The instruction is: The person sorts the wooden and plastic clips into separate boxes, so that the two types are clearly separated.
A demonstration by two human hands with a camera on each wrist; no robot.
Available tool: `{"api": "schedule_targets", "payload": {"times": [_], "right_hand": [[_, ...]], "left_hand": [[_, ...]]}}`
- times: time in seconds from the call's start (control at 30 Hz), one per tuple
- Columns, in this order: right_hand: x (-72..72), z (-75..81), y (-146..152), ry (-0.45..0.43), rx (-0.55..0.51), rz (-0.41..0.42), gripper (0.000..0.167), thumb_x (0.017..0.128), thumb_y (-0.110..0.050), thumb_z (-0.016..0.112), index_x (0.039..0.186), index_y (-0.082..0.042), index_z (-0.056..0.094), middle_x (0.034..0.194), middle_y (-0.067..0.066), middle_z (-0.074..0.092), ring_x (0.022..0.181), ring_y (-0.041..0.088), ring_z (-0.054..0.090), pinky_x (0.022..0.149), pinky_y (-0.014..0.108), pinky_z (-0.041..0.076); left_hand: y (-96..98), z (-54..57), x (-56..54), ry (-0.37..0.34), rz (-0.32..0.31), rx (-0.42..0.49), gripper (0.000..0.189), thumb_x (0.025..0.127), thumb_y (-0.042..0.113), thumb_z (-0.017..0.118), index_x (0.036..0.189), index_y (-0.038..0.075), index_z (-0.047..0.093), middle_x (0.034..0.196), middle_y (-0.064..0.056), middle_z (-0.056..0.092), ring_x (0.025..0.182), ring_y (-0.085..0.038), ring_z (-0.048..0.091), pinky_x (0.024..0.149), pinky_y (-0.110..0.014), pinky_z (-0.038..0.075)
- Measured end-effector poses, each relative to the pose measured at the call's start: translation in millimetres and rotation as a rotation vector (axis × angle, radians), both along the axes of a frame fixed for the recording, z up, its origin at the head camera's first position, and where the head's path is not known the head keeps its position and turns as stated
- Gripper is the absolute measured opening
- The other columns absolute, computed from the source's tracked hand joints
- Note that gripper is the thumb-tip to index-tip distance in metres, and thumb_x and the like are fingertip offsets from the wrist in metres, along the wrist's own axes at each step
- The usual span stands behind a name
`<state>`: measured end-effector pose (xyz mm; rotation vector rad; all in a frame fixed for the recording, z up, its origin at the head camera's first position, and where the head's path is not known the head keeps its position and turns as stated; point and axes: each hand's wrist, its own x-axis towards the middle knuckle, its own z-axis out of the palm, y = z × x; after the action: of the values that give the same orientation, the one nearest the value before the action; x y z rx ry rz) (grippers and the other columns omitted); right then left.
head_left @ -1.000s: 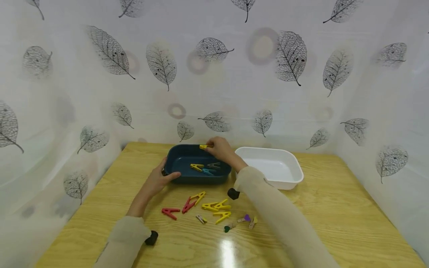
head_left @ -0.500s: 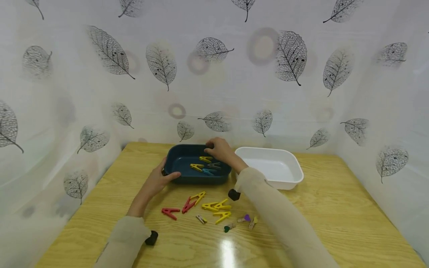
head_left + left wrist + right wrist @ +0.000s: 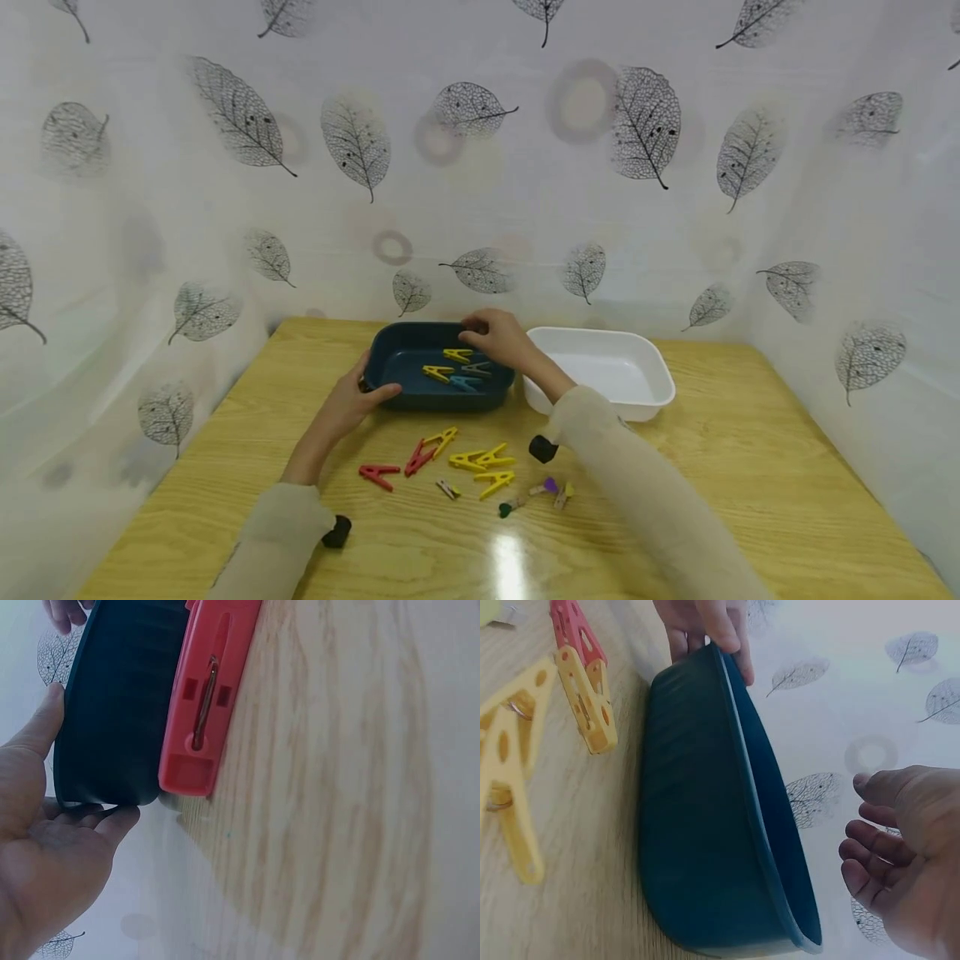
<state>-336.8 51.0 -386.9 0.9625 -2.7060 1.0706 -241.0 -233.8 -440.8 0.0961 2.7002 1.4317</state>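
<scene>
The left hand grips the dark bin at its nine o'clock, ideally steadily; the right hand, loose and empty at two, should lift clear. Four pegs lie inside toward three.

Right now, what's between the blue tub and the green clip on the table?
Three yellow clips, between tub and green clip; head view.

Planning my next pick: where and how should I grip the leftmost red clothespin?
Likely best: pinch the leftmost red clothespin across its two spread legs, right hand coming from above, since it lies on its side with the V opening rightward and nothing on top.
</scene>
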Motion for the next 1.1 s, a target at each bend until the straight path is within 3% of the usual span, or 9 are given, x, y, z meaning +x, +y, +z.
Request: {"api": "schedule_targets", "payload": {"times": [0.4, 1.1], "right_hand": [[38.4, 10.6, 26.1, -0.005, -0.082, 0.081, 0.032, 0.102, -0.016, 0.068, 0.128, 0.002, 0.070, 0.114, 0.014, 0.072, 0.096, 0.023, 0.069, 0.084, 0.037, 0.058], [80.9, 7.5, 62.0, 0.016, -0.086, 0.076, 0.029, 0.099, -0.016, 0.072, 0.124, -0.002, 0.072, 0.107, 0.007, 0.072, 0.092, 0.015, 0.066, 0.081, 0.033, 0.057]], "left_hand": [[0.8, -1.0, -0.5, -0.016, 0.004, 0.002, 0.100, 0.100, 0.041, 0.068, 0.166, 0.007, 0.001, 0.168, -0.029, 0.008, 0.152, -0.051, 0.015, 0.119, -0.066, 0.022], [2.8, 1.8, -0.5, -0.024, 0.011, -0.020, 0.099, 0.101, 0.041, 0.067, 0.166, 0.004, 0.002, 0.169, -0.027, 0.007, 0.153, -0.049, 0.012, 0.121, -0.063, 0.019]]}}
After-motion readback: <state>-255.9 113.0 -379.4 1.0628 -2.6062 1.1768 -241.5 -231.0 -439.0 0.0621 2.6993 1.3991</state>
